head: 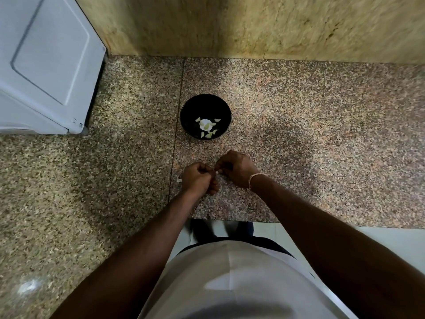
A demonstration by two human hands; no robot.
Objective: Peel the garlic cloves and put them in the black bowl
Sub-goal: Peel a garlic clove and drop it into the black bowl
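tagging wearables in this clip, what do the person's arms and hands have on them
Both forearms are bare, with no sleeves in view and no gloves. The right hand has a thin pale bracelet at the wrist. The left hand and its wrist show nothing worn.

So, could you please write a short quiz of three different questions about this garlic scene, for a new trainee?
1. True or false: the black bowl already holds some pale garlic pieces.
2. Multiple choice: where is the bowl relative to the hands? A) between the hands and the wall B) left of the white appliance C) in the left hand
3. Fill in: the left hand and right hand work together on a small white ____.

Key:
1. True.
2. A: it stands on the speckled counter, beyond both hands.
3. Garlic clove; both hands pinch it above the counter.
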